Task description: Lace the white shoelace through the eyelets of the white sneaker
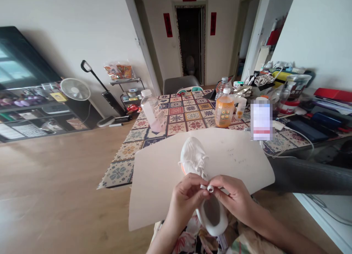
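Observation:
A white sneaker [192, 156] lies on a large sheet of beige paper [154, 173], toe pointing away from me, heel over my lap. Both hands meet above its tongue. My left hand [185, 197] pinches one white lace end and my right hand [233, 197] pinches the other, the lace [210, 188] looped between the fingertips. The rest of the lacing runs up the shoe's front. My hands hide the sneaker's middle part.
Behind the paper, a patterned tablecloth [176, 118] carries a clear bottle [153, 111], an orange juice bottle [224, 109] and a phone [261, 121]. Clutter fills the table's right side [297, 100]. A fan [74, 89] and a shelf [33, 111] stand at the left wall.

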`<state>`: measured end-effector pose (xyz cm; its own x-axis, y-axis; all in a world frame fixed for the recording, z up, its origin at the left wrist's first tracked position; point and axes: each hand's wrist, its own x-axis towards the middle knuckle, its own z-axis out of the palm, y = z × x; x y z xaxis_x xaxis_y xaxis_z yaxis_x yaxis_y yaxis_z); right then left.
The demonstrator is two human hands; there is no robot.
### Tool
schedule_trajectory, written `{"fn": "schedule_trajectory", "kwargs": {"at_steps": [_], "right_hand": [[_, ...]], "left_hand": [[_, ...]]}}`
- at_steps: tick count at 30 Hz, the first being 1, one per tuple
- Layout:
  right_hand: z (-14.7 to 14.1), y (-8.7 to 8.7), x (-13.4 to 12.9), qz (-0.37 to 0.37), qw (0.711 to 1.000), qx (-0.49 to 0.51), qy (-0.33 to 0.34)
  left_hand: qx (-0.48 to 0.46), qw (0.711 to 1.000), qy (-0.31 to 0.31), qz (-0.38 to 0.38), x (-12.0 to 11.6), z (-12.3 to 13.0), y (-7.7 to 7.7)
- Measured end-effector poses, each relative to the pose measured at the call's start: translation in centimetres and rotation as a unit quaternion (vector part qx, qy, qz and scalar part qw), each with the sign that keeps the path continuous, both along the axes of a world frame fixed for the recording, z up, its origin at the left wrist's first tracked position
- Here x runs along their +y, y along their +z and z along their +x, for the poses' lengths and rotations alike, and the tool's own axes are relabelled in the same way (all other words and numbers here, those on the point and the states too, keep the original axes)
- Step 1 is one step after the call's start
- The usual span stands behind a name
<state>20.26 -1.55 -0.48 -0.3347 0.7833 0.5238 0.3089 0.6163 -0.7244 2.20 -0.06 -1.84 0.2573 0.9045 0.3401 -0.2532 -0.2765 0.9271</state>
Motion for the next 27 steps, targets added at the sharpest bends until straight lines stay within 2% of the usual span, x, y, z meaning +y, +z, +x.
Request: {"fn": "schedule_trajectory", "kwargs": {"at_steps": [5,12,14,18,21,24,27], "right_hand": [[0.2,0.3,-0.2,-0.023,1.0,0.017,0.007],[-0.5,-1.2,0.7,-0.084,0.987,0.138,-0.025],[-0.3,-1.0,0.8,-0.056,0.992,0.112,-0.02],[0.5,0.1,0.6,0.041,0.998,-0.043,0.022],[0.8,0.3,0.5,0.085,0.992,-0.094,0.002],[0.9,0.0,0.5,0.068,0.995,-0.073,-0.012],[0.9,-0.2,0.6,-0.012,0.998,-0.04,0.036]], "left_hand": [[0.05,0.992,0.075,0.087,-0.5,0.3,0.5],[0.12,0.984,0.084,0.103,-0.8,0.3,0.6],[0.117,0.985,0.096,0.088,-0.9,0.2,0.5],[0.095,0.988,0.103,0.069,-0.9,0.2,0.3],[0.094,0.986,0.101,0.089,-0.8,0.2,0.2],[0.101,0.984,0.094,0.11,-0.7,0.1,0.4],[0.11,0.984,0.094,0.1,-0.6,0.0,0.6]]}}
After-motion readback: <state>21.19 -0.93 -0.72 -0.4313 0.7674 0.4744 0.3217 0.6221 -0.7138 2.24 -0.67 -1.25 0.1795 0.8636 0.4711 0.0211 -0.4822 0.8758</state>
